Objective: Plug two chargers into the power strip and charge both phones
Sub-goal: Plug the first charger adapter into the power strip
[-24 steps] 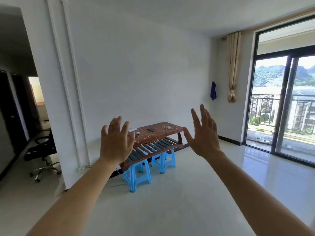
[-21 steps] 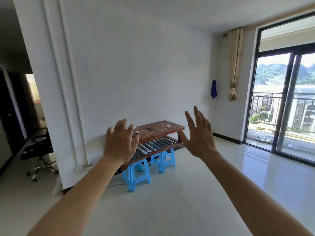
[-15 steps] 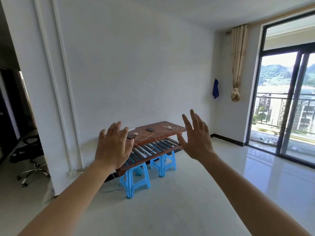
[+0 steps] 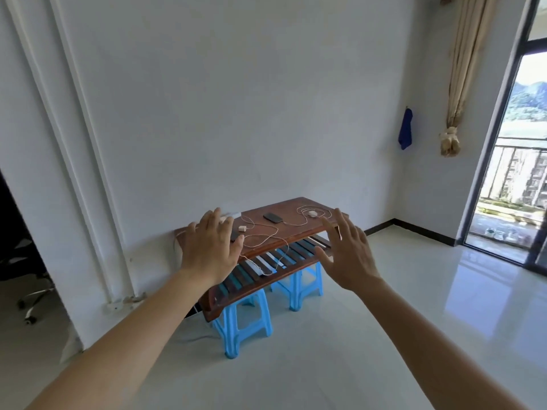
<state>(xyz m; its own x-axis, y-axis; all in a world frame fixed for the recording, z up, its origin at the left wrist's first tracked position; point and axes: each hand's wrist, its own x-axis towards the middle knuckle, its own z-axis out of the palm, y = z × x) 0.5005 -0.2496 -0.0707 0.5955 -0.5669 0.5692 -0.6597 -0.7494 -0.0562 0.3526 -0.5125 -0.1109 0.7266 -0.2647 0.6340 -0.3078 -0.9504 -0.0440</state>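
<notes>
A brown wooden table stands against the white wall on blue stools. On its top lie a dark phone, a white charger with a coiled cable on the right, and another white charger with a loose cable. A white power strip shows at the back left, partly hidden. My left hand is raised in front of the table's left end, fingers spread, empty. My right hand is raised before the right end, open and empty. Both are still well short of the table.
Two blue plastic stools carry the table. A black office chair stands in the doorway on the left. A glass balcony door and a tied curtain are on the right. Glossy white floor lies between me and the table.
The view has come closer to the table and tilted down. Both hands stay raised and spread, now lower in view and overlapping the table's ends.
</notes>
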